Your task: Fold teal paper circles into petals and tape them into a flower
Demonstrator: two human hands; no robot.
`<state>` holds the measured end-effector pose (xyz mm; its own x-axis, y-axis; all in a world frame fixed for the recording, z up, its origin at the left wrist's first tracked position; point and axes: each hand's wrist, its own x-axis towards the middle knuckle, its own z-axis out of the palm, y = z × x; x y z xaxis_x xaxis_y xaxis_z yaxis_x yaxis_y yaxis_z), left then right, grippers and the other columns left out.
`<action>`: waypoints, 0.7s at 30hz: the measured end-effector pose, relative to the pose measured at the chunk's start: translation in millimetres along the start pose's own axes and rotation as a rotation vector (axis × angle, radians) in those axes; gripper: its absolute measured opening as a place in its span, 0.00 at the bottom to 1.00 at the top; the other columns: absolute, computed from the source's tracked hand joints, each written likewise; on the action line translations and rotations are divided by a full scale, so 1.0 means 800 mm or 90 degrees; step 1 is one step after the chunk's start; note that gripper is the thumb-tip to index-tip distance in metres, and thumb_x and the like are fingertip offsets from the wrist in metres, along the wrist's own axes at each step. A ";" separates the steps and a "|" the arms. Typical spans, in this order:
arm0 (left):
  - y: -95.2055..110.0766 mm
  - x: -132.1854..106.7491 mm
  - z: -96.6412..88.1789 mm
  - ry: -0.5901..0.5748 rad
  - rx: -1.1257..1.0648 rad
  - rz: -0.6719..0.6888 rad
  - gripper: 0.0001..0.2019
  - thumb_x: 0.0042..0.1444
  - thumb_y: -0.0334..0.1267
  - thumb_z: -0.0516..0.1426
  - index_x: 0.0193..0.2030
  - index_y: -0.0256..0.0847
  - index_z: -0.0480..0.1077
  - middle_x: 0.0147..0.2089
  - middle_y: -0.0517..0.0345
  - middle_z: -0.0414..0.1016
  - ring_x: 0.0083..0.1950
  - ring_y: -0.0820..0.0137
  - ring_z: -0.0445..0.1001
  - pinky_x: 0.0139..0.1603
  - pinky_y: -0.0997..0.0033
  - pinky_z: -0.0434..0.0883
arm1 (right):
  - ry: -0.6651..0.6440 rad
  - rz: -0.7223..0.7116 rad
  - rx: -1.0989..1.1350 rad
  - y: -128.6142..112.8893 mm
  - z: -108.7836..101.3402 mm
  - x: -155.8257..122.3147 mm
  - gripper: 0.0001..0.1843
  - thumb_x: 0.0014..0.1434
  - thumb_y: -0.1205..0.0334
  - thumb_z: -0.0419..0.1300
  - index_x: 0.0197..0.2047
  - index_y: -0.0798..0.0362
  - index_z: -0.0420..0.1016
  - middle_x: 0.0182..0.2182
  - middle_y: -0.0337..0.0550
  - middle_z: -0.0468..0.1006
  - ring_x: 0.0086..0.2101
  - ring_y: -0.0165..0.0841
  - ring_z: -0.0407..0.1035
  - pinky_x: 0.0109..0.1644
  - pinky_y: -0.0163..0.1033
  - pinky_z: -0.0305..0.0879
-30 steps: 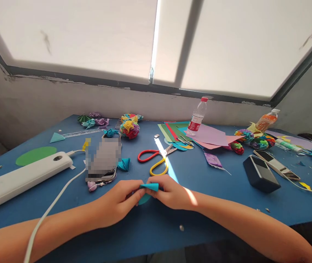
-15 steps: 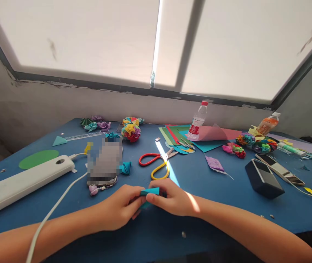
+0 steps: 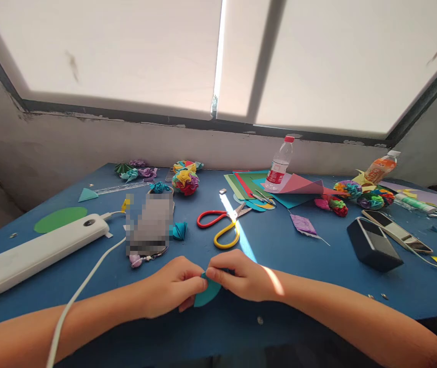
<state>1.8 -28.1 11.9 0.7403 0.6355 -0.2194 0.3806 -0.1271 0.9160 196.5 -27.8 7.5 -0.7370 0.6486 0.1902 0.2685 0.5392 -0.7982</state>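
A teal piece of paper [image 3: 208, 295], rounded along its lower edge, is pinched between both hands near the front of the blue table. My left hand [image 3: 178, 287] is closed on its left side, thumb on top. My right hand [image 3: 237, 276] grips the upper right part between thumb and fingers. Parts of the paper are hidden behind the fingers. Just beyond the hands lie scissors [image 3: 226, 227] with one red and one yellow handle, blades apart. A folded teal paper piece [image 3: 180, 231] sits to their left, beside a phone [image 3: 151, 220] that is blurred out.
A white power bank [image 3: 42, 255] with a white cable lies at left, near a green paper circle [image 3: 60, 220]. Colourful paper flowers [image 3: 186, 181], coloured sheets [image 3: 241, 185] and a clear bottle [image 3: 279, 166] stand farther back. A dark box-shaped device [image 3: 374, 245] is at right.
The teal paper has turned from a narrow folded edge to showing its flat, rounded face below the fingers. Both hands still hold it. The view has shifted slightly.
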 end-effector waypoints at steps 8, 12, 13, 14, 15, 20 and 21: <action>0.005 -0.003 0.001 0.094 0.013 0.076 0.13 0.58 0.40 0.48 0.26 0.37 0.64 0.23 0.66 0.51 0.25 0.76 0.50 0.25 0.76 0.51 | -0.017 0.083 0.069 0.000 0.000 0.001 0.23 0.65 0.49 0.45 0.24 0.55 0.59 0.18 0.33 0.61 0.21 0.23 0.55 0.25 0.29 0.52; -0.002 0.000 0.001 0.111 -0.059 0.044 0.13 0.57 0.41 0.49 0.25 0.37 0.62 0.21 0.67 0.50 0.23 0.76 0.51 0.23 0.76 0.51 | 0.008 0.116 0.078 0.000 0.000 0.001 0.25 0.65 0.47 0.44 0.22 0.55 0.59 0.16 0.34 0.61 0.19 0.23 0.55 0.24 0.29 0.53; -0.003 0.001 0.001 0.126 -0.053 0.045 0.13 0.57 0.41 0.49 0.24 0.38 0.61 0.21 0.67 0.50 0.23 0.76 0.52 0.23 0.76 0.51 | 0.023 0.117 0.062 0.001 0.000 0.002 0.26 0.65 0.47 0.44 0.21 0.55 0.58 0.15 0.34 0.60 0.19 0.23 0.55 0.24 0.29 0.52; -0.003 0.001 0.001 0.140 -0.037 0.050 0.14 0.57 0.42 0.49 0.23 0.38 0.59 0.21 0.67 0.50 0.23 0.76 0.52 0.23 0.76 0.52 | 0.035 0.114 0.043 0.002 0.000 0.002 0.27 0.65 0.48 0.44 0.20 0.55 0.58 0.15 0.34 0.60 0.19 0.22 0.54 0.24 0.29 0.52; -0.003 0.001 0.001 0.149 -0.017 0.058 0.15 0.58 0.43 0.49 0.23 0.38 0.59 0.21 0.67 0.50 0.24 0.76 0.52 0.23 0.76 0.52 | 0.040 0.109 0.023 0.004 0.000 0.002 0.27 0.65 0.48 0.43 0.19 0.55 0.58 0.15 0.34 0.60 0.19 0.22 0.54 0.25 0.30 0.52; 0.000 0.001 0.002 0.152 0.045 0.077 0.17 0.61 0.46 0.47 0.24 0.38 0.58 0.22 0.67 0.52 0.24 0.77 0.53 0.24 0.77 0.54 | 0.022 0.050 -0.033 0.010 -0.002 0.002 0.25 0.66 0.50 0.42 0.21 0.55 0.58 0.17 0.34 0.60 0.21 0.23 0.55 0.26 0.30 0.53; -0.001 0.000 0.002 0.161 0.045 0.074 0.17 0.61 0.46 0.47 0.24 0.38 0.58 0.21 0.67 0.52 0.24 0.77 0.54 0.23 0.77 0.54 | 0.030 0.042 -0.032 0.010 -0.002 0.002 0.25 0.66 0.50 0.42 0.22 0.55 0.58 0.17 0.34 0.60 0.21 0.23 0.54 0.25 0.30 0.52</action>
<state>2.6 -28.8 11.0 0.6232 0.7819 -0.0156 0.3460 -0.2578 0.9021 198.9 -21.4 2.3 -0.6877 0.7068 0.1660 0.3465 0.5204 -0.7805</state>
